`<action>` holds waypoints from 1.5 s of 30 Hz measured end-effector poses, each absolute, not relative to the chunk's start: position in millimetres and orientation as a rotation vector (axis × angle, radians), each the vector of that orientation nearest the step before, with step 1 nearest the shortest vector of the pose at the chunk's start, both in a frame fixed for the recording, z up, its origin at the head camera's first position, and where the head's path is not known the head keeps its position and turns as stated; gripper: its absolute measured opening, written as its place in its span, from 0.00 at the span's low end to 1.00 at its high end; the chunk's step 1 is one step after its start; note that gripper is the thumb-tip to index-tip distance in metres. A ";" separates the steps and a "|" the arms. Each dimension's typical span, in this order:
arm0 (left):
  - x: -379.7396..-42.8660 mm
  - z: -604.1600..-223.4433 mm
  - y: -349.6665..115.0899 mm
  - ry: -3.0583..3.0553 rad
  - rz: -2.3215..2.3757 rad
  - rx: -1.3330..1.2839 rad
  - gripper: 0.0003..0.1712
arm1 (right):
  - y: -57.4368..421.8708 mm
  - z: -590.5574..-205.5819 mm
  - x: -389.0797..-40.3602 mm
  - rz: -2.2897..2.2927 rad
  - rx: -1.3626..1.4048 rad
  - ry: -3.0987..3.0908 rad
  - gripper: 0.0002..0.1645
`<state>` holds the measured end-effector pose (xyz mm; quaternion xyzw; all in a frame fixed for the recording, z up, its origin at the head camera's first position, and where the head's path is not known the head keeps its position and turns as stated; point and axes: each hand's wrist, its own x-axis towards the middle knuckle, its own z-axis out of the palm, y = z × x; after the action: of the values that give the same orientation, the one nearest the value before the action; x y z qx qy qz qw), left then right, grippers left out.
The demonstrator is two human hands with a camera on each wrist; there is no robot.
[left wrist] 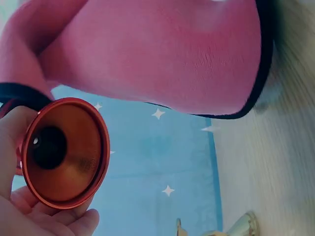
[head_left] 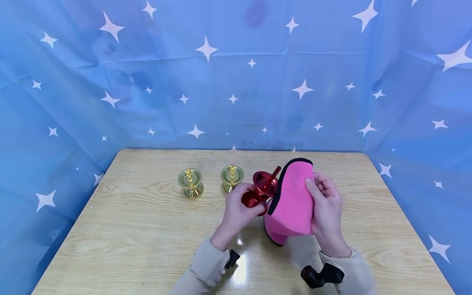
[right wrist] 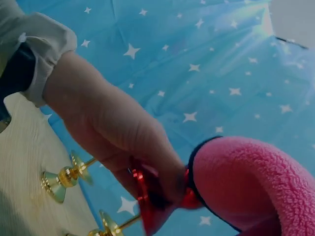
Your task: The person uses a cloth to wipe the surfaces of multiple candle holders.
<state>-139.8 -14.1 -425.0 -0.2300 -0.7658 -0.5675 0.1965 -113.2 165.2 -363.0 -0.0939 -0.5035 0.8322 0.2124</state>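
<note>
Red candlestick (head_left: 266, 186) partly out of sight behind left fingers (head_left: 242, 189)

I logged bright light in the head view, a glare patch on the tabletop (head_left: 147, 241) and a soft shadow below the pink cloth (head_left: 295, 200). Both wrist views registered dimmer; in the right, flare streaked the backdrop (right wrist: 172, 69).
</note>
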 end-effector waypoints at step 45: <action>-138.8 -418.1 8.3 -1.984 -0.763 -0.666 0.10 | 150.7 -378.6 -113.2 1.954 -0.101 -1.851 0.21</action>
<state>-138.8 8.3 -418.1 -0.2682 -0.7993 -0.3072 0.4414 -113.2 150.7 -378.6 -0.0367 -0.6701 0.7073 0.2223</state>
